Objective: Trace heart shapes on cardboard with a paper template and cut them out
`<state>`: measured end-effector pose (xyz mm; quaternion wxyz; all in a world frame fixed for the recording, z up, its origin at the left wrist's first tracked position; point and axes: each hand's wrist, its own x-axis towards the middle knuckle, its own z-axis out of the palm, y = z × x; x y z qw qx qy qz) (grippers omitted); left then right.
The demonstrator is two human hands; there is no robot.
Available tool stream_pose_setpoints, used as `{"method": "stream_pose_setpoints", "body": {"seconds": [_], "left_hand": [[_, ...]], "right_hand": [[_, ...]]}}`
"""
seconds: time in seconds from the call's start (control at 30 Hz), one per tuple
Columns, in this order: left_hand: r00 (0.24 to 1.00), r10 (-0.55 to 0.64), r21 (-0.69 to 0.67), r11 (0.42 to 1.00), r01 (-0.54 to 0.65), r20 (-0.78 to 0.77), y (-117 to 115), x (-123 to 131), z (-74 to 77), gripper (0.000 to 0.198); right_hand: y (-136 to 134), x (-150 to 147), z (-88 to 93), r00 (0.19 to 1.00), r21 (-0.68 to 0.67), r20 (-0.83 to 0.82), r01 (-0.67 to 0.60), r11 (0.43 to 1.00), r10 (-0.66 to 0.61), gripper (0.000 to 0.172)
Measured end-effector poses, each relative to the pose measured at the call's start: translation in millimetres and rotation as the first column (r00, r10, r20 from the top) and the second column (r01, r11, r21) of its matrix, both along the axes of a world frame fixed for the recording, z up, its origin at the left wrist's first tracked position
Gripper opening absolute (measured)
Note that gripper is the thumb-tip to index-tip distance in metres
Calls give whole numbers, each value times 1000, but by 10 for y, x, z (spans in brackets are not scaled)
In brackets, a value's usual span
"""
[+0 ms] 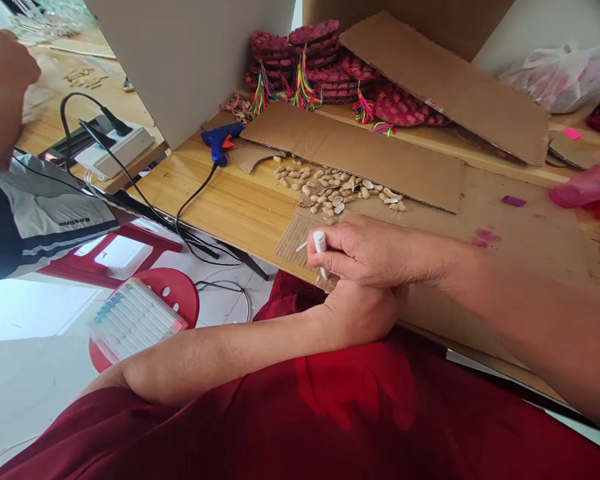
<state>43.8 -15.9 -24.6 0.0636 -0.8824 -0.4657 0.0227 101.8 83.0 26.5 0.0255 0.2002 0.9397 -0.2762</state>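
Observation:
My right hand (365,248) is closed, with thumb and fingers pinched round a white marker pen (321,243) that stands nearly upright. Just below, my left hand (363,310) rests at the table's front edge, its wrist bent. The right hand covers part of it and its fingers are hidden, so I cannot see whether they hold anything. Beyond the hands lies a pile of peanuts (337,189), some of them open half shells. A small white stick (301,246) lies by the right hand's fingertips on the ridged cardboard (291,235).
A blue glue gun (219,141) with its cord lies left of a long cardboard sheet (350,150). Pink netted bundles with tassels (310,63) are stacked behind. A case of markers (137,320) sits on a red stool (183,293). Another person's hand (5,93) shows at upper left, near a power strip (114,150).

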Motion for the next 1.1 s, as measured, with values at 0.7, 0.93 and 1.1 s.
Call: {"method": "stream_pose_setpoints", "body": {"seconds": [0.7,0.93,1.1], "left_hand": [[996,-36,147,988,47,-78,-1,-40,-24,43],[996,-52,132,989,62,-75,23,-60,8,40],[997,-65,195,978,73,-49,40,-81,-8,41]], "right_hand": [[377,404,-19,958,50,-124,266,963,-258,21],[358,623,-3,928,44,-129,357,933,-349,21],[350,787,-51,898,82,-152,427,901,-412,25]]}}
